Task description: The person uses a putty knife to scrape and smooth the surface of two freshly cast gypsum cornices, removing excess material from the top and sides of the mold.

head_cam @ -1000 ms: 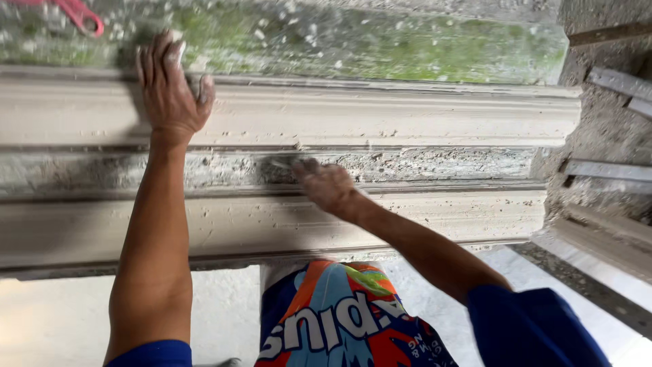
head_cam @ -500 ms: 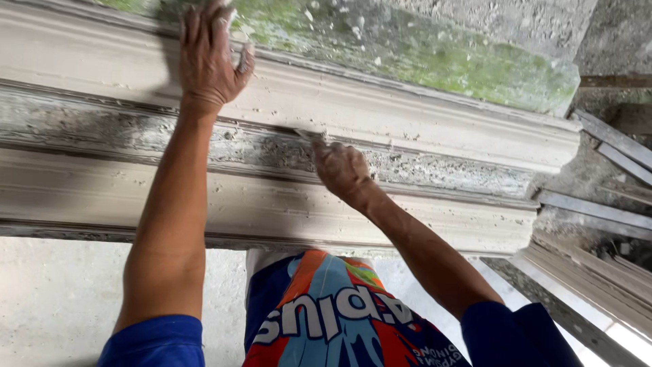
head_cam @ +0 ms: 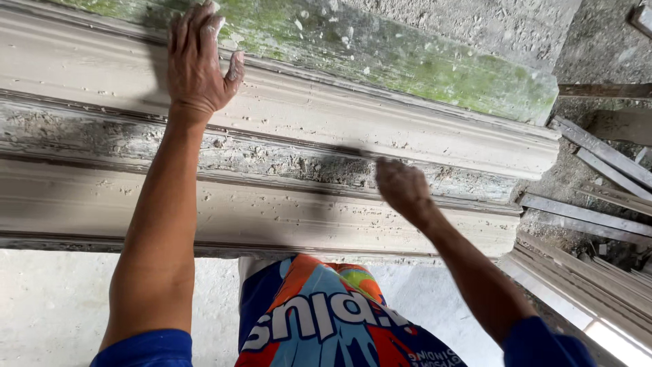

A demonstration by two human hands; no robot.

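My left hand (head_cam: pixel 197 61) lies flat, fingers spread a little, on the upper pale plaster moulding (head_cam: pixel 407 129), dusted with white. My right hand (head_cam: pixel 402 187) is closed into a fist over the rough grey channel (head_cam: pixel 102 136) between the upper moulding and the lower moulding (head_cam: pixel 285 217). A small dark tool (head_cam: pixel 353 155), blurred by motion, sticks out of the fist to the left and touches the channel. Both forearms reach up from blue sleeves.
A green, mossy concrete slab (head_cam: pixel 421 61) runs behind the mouldings. A colourful printed bag (head_cam: pixel 326 319) sits below between my arms. Long pale strips (head_cam: pixel 591 211) are stacked at the right on rubble. A whitish floor (head_cam: pixel 47 306) shows at lower left.
My right hand has slid to the right along the channel with the tool. My left hand stays pressed on the upper moulding while the view has tilted.
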